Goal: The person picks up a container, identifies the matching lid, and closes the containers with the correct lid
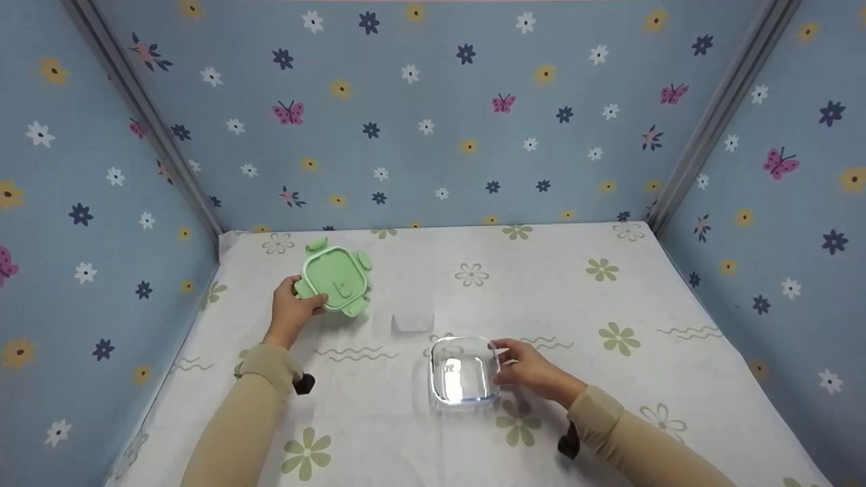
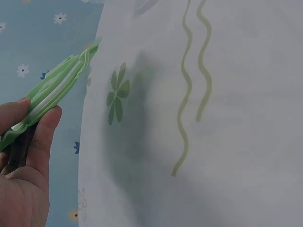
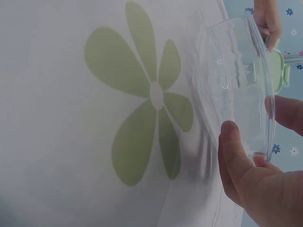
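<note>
With the left hand (image 1: 292, 312) pinching the green lid (image 1: 335, 280) at the tabletop's (image 1: 575, 304) far left and the right hand (image 1: 531, 368) gripping the glass box (image 1: 463, 370) near centre, lid and box are apart; joining them would require aligning the lid squarely over the rim.

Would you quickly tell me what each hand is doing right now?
Left hand: grip closed on the green lid.
Right hand: grip closed on the clear glass container.
</note>
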Demonstrator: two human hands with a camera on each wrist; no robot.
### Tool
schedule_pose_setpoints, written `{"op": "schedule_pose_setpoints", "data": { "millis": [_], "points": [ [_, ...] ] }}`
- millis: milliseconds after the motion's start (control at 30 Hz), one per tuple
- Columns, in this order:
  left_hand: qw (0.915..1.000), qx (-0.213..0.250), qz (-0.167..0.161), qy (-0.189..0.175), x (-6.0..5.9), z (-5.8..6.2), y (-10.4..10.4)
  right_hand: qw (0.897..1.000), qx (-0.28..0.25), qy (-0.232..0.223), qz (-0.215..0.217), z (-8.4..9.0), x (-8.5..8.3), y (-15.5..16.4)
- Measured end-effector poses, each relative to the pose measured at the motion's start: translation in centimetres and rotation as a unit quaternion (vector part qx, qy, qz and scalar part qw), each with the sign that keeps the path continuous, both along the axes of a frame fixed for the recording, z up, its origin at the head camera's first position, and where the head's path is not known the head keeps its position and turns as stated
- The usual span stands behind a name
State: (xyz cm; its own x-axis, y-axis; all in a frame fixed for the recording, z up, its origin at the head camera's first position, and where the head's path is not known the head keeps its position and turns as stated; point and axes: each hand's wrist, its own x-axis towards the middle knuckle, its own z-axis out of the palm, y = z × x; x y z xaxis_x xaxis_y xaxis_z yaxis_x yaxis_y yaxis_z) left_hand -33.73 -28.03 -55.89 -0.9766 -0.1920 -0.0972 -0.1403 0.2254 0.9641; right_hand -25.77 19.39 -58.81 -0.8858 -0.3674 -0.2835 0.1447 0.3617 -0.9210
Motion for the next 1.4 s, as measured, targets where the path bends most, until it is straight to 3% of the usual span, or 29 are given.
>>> {"op": "schedule_pose_setpoints", "data": {
  "millis": [567,900,1400],
  "points": [
    [0.9992,0.013,-0.019,0.032,-0.1,2.2,1.6,1.0,-0.01,0.001,0.001,-0.1,-0.2,0.0],
    [0.9989,0.02,-0.027,0.032,0.3,3.2,2.7,1.0,-0.011,-0.006,0.004,0.0,-0.2,0.1],
    [0.9982,0.018,-0.045,0.035,0.5,3.1,3.9,1.0,0.011,-0.016,-0.015,0.2,0.2,-0.3]
  ]
}}
